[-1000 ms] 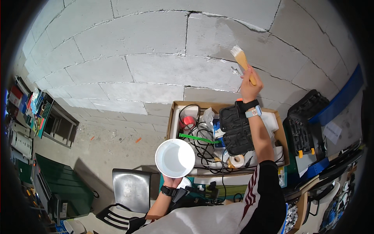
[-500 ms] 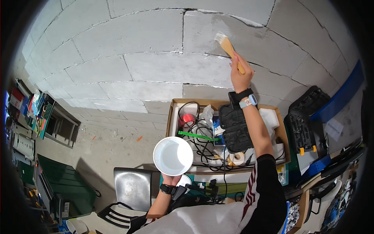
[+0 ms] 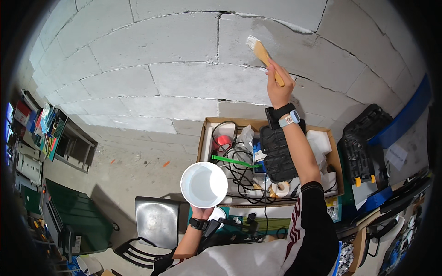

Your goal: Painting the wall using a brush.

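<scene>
My right hand [image 3: 280,85] is stretched out toward the wall, its fingers closed round the wooden handle of a flat paintbrush [image 3: 261,53]. The brush's pale bristles are at the block wall [image 3: 184,41], over a block that is whiter on its left part and greyer on its right. I cannot tell whether they touch it. My left hand [image 3: 201,213] holds a white plastic bucket [image 3: 204,205] from below, low in front of me. Its fingers are mostly hidden by the bucket. Whitish liquid seems to lie inside.
Between me and the wall is a cardboard box [image 3: 201,142] of cables, a tape roll [image 3: 280,189] and a black plastic case [image 3: 280,154]. A dark chair [image 3: 157,221] stands left of the bucket. Farther right lies an open tool case [image 3: 357,152]; a green cabinet [image 3: 85,221] is at left.
My right hand and the paintbrush have moved a little to the left along the wall. The bucket in my left hand has stayed nearly in place.
</scene>
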A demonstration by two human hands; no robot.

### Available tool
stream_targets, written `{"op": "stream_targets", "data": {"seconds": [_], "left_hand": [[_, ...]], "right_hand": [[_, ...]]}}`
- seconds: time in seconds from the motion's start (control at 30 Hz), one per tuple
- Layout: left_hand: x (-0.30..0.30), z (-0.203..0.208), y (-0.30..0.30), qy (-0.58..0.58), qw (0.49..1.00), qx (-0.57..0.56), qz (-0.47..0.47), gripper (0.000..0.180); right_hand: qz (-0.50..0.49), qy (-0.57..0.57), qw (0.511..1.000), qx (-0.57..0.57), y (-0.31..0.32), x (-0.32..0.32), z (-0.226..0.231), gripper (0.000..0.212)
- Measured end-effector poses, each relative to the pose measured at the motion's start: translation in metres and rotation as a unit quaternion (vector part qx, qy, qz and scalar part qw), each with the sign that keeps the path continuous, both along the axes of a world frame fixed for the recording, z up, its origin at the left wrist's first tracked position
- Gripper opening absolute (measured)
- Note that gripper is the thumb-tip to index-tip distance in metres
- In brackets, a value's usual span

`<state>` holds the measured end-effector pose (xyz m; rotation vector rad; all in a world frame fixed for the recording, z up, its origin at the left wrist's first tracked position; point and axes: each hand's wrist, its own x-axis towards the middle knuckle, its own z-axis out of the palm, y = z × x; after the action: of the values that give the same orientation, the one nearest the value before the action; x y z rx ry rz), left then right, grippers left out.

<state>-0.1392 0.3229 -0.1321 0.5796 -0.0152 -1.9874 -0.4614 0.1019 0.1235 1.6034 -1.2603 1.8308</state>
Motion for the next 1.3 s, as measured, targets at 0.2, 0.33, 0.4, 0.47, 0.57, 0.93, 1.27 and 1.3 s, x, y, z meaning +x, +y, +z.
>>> {"op": "stream_targets", "data": {"seconds": [0.2,0.33,0.4,0.47,0.57,0.93,1.27,1.3], "left_hand": [[0.000,0.002,0.000,-0.002,1.000,-0.008,-0.002,0.060],[-0.001,0.005,0.001,-0.006,1.000,0.012,0.007,0.061],[-0.001,0.006,-0.001,-0.016,1.000,0.005,0.005,0.061],[0.004,0.002,0.001,-0.033,0.999,0.004,0.004,0.062],[0.000,0.000,-0.002,-0.004,1.000,-0.004,0.014,0.063],[-0.001,0.001,-0.002,-0.008,1.000,-0.015,0.017,0.064],[0.000,-0.004,0.004,-0.044,0.998,-0.005,0.047,0.063],[0.001,-0.007,0.002,-0.045,0.998,-0.005,0.051,0.063]], "right_hand": [[-0.114,-0.004,0.993,0.013,0.020,-0.037,-0.019,0.020],[-0.058,-0.101,0.993,0.016,0.041,-0.046,-0.024,0.024],[-0.006,-0.087,0.996,0.010,0.043,-0.041,-0.022,0.024],[0.032,-0.062,0.997,0.030,0.036,-0.024,-0.012,0.023],[0.045,-0.034,0.998,0.004,0.021,-0.024,0.000,0.021],[-0.033,0.016,0.999,-0.020,0.031,-0.030,-0.005,0.019],[0.010,-0.024,0.999,-0.018,-0.004,-0.026,-0.003,0.016],[-0.013,-0.033,0.999,-0.012,0.001,-0.031,-0.007,0.015]]}}
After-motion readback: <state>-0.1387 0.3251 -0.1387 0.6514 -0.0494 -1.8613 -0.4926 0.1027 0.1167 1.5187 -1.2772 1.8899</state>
